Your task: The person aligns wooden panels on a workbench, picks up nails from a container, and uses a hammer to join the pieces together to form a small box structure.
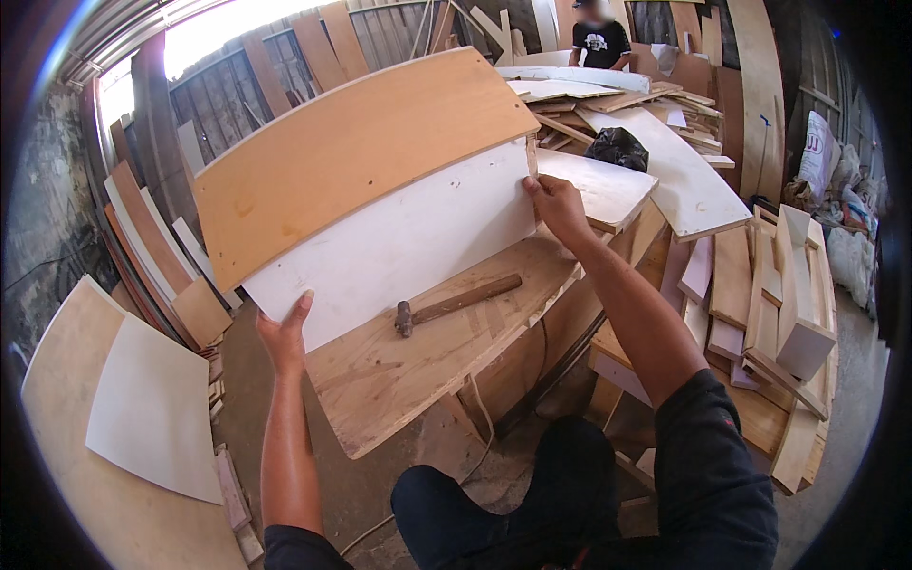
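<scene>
Both my hands hold a joined wooden panel piece, made of a white board point(408, 223) with an orange-brown board point(370, 152) along its top edge. My left hand point(283, 334) grips the white board's lower left corner, thumb on its face. At the right end, my right hand point(554, 204) pinches the edge near the joint, fingers partly hidden behind. The piece is tilted over a wooden workbench point(380, 408). On the bench top, in front of the white board, lies a hammer point(456, 302) with a wooden handle, touched by neither hand.
Stacked offcuts and narrow boards point(750, 294) fill the right side. Behind the bench, a black plastic bag point(617, 149) sits among white panels point(665, 171). Large boards point(152, 408) lean at left. A person point(601, 43) stands at the back. A cable point(484, 408) hangs below the bench.
</scene>
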A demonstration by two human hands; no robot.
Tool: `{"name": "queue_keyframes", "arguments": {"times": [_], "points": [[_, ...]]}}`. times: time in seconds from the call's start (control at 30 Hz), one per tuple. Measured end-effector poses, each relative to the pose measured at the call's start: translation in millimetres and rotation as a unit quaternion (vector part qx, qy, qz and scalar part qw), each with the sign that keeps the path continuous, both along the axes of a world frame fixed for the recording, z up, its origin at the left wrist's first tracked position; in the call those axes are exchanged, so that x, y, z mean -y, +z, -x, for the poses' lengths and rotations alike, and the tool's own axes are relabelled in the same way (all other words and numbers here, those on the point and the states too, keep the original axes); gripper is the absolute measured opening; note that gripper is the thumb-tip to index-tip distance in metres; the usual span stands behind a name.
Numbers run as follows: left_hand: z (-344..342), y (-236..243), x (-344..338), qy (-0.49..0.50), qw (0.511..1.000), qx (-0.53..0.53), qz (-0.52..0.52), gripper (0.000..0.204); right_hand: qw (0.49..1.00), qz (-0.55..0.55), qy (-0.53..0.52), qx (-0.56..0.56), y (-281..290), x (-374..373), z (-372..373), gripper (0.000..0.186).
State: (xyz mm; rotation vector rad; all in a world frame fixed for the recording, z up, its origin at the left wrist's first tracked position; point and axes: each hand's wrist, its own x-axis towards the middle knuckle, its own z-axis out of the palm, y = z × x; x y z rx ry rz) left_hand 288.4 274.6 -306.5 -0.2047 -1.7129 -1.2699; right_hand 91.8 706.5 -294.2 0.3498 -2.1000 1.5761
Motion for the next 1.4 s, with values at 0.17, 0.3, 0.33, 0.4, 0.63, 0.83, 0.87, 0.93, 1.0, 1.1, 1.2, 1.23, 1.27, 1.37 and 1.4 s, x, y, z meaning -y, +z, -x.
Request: {"name": "queue_keyframes", "arguments": {"times": [0.17, 0.3, 0.33, 0.4, 0.63, 0.83, 0.87, 0.93, 1.0, 1.1, 1.2, 1.23, 1.27, 1.37, 1.4], "points": [[-2, -2, 4, 0.007, 1.0, 0.0, 0.01, 0.054, 0.987, -0.028, -0.114, -0.111, 4, 29, -19, 0.058], [0, -3, 6, 0.005, 1.0, -0.014, 0.003, 0.053, 0.971, -0.102, -0.148, -0.155, 14, 46, -43, 0.085], [0, -3, 5, 0.002, 1.0, -0.016, 0.005, 0.053, 0.959, -0.138, -0.175, -0.174, 13, 54, -47, 0.085], [-2, -2, 4, 0.009, 1.0, -0.013, 0.009, 0.052, 0.966, -0.141, -0.161, -0.148, 14, 60, -56, 0.083], [2, -5, -4, 0.023, 1.0, -0.02, -0.005, 0.055, 0.91, -0.287, -0.183, -0.237, 12, 88, -101, 0.076], [0, -10, 6, 0.041, 0.999, -0.004, 0.0, 0.06, 0.883, -0.346, -0.224, -0.225, 16, 75, -102, 0.069], [-2, -9, 5, 0.04, 0.999, -0.002, 0.0, 0.06, 0.888, -0.339, -0.227, -0.214, 16, 73, -100, 0.067], [-4, -6, 5, 0.038, 0.999, -0.005, -0.002, 0.06, 0.881, -0.356, -0.198, -0.241, 12, 77, -103, 0.064], [-3, -10, 10, 0.039, 0.999, 0.004, -0.009, 0.061, 0.882, -0.362, -0.165, -0.254, 10, 81, -112, 0.065], [-1, -14, 12, 0.05, 0.999, 0.021, -0.003, 0.061, 0.885, -0.343, -0.129, -0.286, 10, 78, -103, 0.067], [-4, -19, 13, 0.064, 0.997, 0.038, -0.01, 0.062, 0.897, -0.273, -0.114, -0.328, 22, 81, -100, 0.071], [-6, -21, 13, 0.07, 0.996, 0.042, -0.029, 0.064, 0.904, -0.246, -0.106, -0.333, 28, 86, -103, 0.07], [-8, -23, 12, 0.073, 0.996, 0.049, -0.031, 0.064, 0.911, -0.22, -0.096, -0.336, 36, 90, -108, 0.069], [-20, -27, 6, 0.051, 0.995, 0.047, -0.069, 0.064, 0.915, -0.289, -0.104, -0.261, 51, 101, -127, 0.07], [-27, -25, 3, 0.089, 0.987, 0.13, -0.045, 0.067, 0.928, -0.276, -0.1, -0.23, 51, 107, -134, 0.071]]}}
